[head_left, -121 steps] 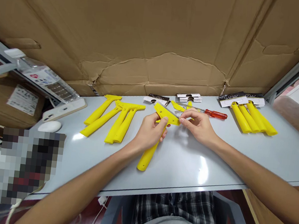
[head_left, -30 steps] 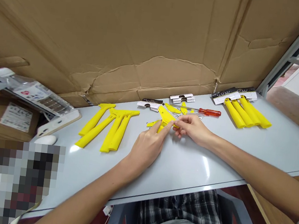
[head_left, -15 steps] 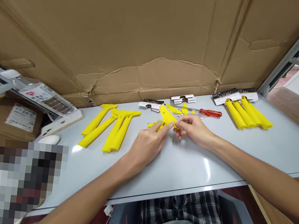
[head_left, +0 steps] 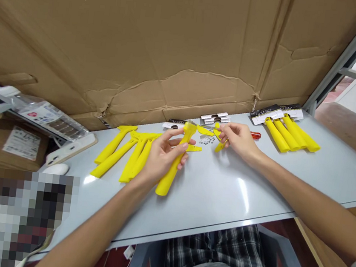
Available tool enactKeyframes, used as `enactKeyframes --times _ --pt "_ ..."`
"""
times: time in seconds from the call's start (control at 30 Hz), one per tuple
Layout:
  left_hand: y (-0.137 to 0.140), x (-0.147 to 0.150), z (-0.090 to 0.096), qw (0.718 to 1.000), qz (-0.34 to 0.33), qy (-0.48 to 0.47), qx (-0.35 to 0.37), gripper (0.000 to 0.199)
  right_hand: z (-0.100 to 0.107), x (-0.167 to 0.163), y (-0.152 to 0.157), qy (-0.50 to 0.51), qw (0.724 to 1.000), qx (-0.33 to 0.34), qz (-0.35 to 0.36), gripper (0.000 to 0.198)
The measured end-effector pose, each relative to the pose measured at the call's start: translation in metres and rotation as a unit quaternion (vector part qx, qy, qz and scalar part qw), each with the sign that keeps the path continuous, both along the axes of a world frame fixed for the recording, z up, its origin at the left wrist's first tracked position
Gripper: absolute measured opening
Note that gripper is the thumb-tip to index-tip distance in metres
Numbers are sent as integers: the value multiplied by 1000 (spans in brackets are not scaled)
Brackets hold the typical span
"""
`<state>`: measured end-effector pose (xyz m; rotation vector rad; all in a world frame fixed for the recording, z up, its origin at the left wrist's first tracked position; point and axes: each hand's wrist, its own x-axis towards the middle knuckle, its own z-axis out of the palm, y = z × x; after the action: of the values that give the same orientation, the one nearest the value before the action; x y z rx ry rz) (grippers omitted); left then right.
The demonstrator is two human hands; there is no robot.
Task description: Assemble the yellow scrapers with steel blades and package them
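Note:
My left hand (head_left: 167, 151) is wrapped around the yellow handle of a scraper (head_left: 169, 175), raised with its head tilted away from me. A thin metallic edge shows at the scraper's head. My right hand (head_left: 238, 140) has its fingers pinched over small yellow plates beside a screwdriver (head_left: 256, 135); what the fingertips grip is hidden. One yellow plate (head_left: 220, 146) shows just under those fingers. Another flat yellow plate (head_left: 204, 131) lies behind, and one more yellow plate (head_left: 194, 149) sticks out beyond my left fingers. Several tiny screws (head_left: 208, 141) are scattered between the hands.
Several yellow handles (head_left: 111, 156) lie at the left, and several carded ones (head_left: 289, 133) at the right. Folded cards (head_left: 215, 118) rest against the cardboard (head_left: 208, 94) wall. A power strip (head_left: 72, 149) and a white mouse (head_left: 56, 168) are on the left.
My left hand has lifted and turned the yellow scraper, bringing its handle toward me. My right hand has let go of its head and moved slightly right and back. The screws have come into view.

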<state>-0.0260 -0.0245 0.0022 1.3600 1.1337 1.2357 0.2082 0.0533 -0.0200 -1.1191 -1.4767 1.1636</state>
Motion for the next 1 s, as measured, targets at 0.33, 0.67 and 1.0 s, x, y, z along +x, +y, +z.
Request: enactKeyframes --times 0.33,0.67,1.0 --pt "20 -6 -21 979 -23 -153 -130 60 -3 29 28 -298 927 219 -61 21" --pt "18 -6 -18 969 -37 -200 -142 56 -5 28 28 -298 919 257 -36 24" --pt "9 -1 -27 940 -134 -252 -187 51 -2 2 -3 -35 980 102 168 40"
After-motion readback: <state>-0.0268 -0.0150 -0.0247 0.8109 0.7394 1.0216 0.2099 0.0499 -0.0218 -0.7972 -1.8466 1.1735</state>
